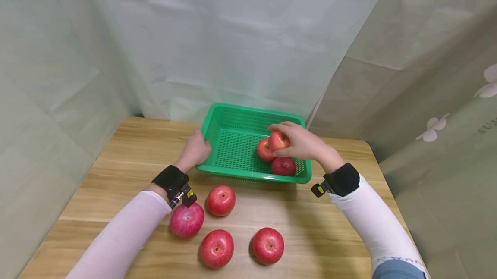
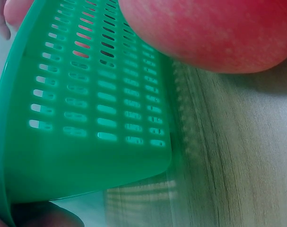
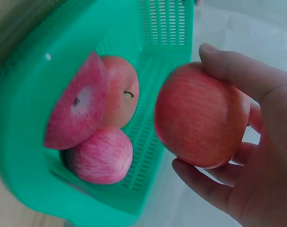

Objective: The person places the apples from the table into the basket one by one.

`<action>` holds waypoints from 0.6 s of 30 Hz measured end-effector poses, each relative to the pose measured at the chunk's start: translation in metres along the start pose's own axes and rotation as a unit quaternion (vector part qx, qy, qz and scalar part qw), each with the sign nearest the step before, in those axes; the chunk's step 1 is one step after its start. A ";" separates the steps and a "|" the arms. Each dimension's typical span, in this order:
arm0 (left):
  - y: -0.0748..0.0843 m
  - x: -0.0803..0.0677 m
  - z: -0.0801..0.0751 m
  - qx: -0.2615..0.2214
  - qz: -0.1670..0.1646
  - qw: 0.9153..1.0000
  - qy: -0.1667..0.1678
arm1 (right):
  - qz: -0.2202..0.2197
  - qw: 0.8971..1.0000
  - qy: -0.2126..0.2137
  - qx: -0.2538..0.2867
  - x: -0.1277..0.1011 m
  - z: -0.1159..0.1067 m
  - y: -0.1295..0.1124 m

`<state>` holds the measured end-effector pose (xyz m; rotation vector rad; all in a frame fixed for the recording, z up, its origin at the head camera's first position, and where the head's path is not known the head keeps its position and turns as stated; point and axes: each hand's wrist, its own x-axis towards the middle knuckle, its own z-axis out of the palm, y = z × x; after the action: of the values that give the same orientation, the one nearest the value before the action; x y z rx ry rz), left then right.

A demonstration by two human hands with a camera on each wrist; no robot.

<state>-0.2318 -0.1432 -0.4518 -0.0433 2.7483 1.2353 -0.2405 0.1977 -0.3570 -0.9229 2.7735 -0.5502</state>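
Note:
A green slotted basket (image 1: 233, 113) stands at the back of the wooden table (image 1: 330, 227). My left hand (image 1: 202, 143) grips its left rim; the basket's wall (image 2: 86, 109) fills the left wrist view. My right hand (image 1: 275, 141) holds a red apple (image 1: 280, 140) just above the basket's right side, with the thumb and fingers (image 3: 256, 80) curled round the apple (image 3: 202, 116). Two more red apples (image 1: 265, 153) (image 1: 283, 166) lie in the basket's near right corner, directly under the held one.
Several red apples lie on the table in front of the basket, among them ones at the left (image 1: 187, 220), centre (image 1: 220, 200) and right (image 1: 268, 245). One apple (image 2: 214, 33) lies close beside the basket wall. Pale cloth curtains enclose the table.

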 end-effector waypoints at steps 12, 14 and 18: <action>-0.003 0.002 0.001 0.001 -0.001 1.000 -0.001 | 0.040 0.999 -0.016 -0.005 0.050 -0.005 0.014; -0.003 0.003 0.002 0.002 0.002 1.000 0.000 | 0.039 0.999 -0.020 -0.018 0.057 -0.003 0.016; -0.002 0.003 0.004 0.004 0.001 1.000 0.001 | 0.036 0.998 -0.034 -0.046 0.068 0.001 0.019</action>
<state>-0.2341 -0.1410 -0.4563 -0.0419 2.7550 1.2252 -0.3050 0.1706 -0.3684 -0.8397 2.7775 -0.3763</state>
